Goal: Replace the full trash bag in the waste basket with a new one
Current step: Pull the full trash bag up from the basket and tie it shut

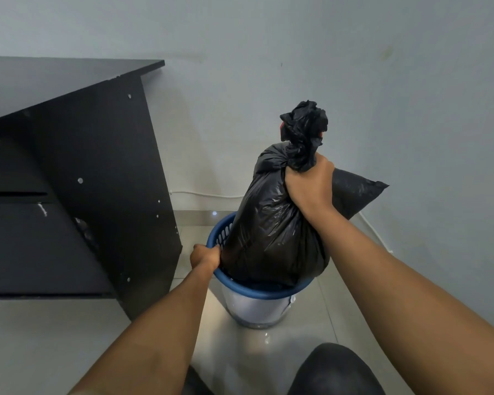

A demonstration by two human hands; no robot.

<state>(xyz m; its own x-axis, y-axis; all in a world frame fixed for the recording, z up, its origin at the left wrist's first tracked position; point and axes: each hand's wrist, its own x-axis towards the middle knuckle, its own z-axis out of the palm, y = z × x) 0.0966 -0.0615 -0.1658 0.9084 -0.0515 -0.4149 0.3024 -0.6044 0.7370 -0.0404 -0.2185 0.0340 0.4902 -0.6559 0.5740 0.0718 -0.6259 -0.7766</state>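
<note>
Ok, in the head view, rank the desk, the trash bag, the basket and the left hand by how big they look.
1. desk, cut off by the frame's left edge
2. trash bag
3. basket, partly hidden by the bag, so its full size is unsure
4. left hand, gripping the basket's rim

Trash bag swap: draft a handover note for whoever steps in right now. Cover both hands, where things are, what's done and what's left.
Left hand: grips the blue rim of the waste basket, steadying it.
Right hand: grips the bunched neck of the full trash bag.
Position: the bag is raised, its bottom at the basket's rim; the basket stands on the tiled floor beside a black desk.
Done: bag top gathered closed, bag mostly lifted out.
Left: lift the bag clear, set it aside, fit a new bag. No new bag is in view.
</note>
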